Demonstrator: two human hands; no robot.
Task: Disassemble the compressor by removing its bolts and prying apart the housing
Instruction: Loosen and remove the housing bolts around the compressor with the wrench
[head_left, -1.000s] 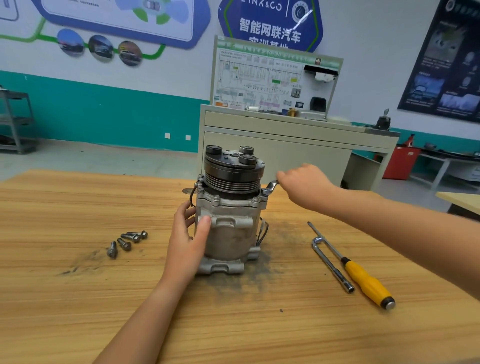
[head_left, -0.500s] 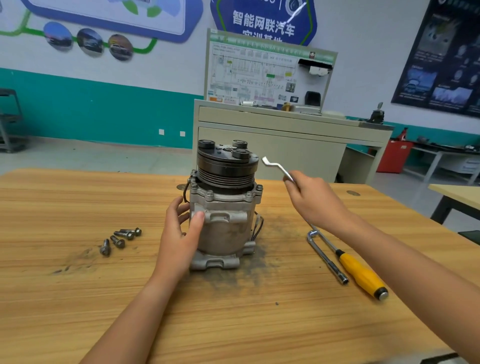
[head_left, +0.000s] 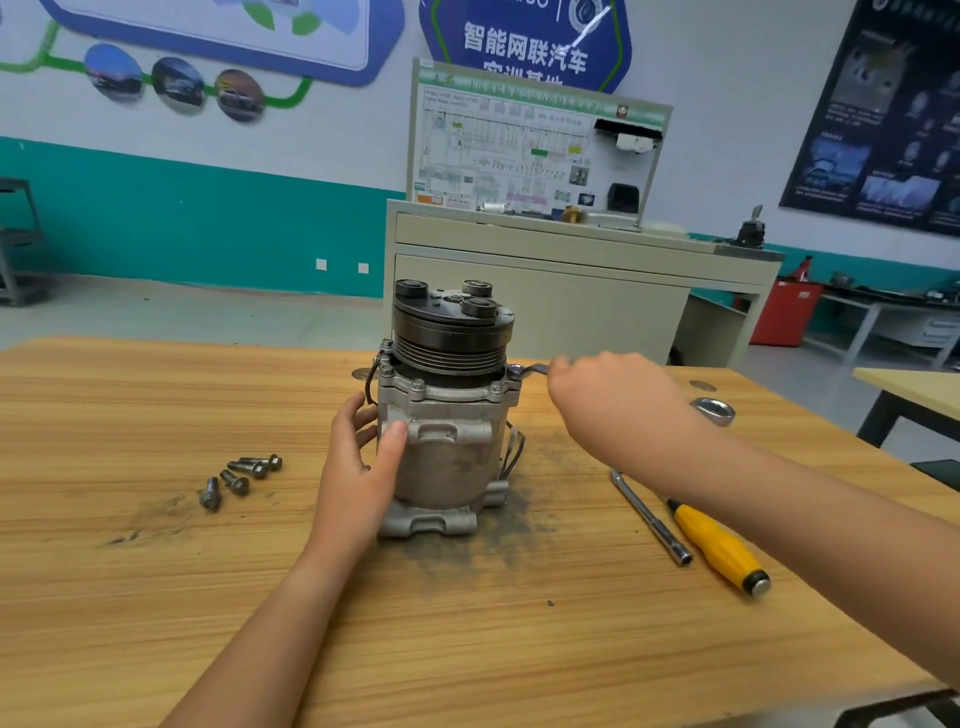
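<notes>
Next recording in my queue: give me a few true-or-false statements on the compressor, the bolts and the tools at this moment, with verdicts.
1. The compressor stands upright on the table. True.
2. The loose bolts lie to the right of the compressor. False: the four of them lie on the table to its left.
3. The right hand holds a wrench whose end sits at the compressor's upper flange. True.
4. The left hand holds the yellow-handled screwdriver. False: the screwdriver lies on the table to the right, and the left hand grips the compressor's body.
</notes>
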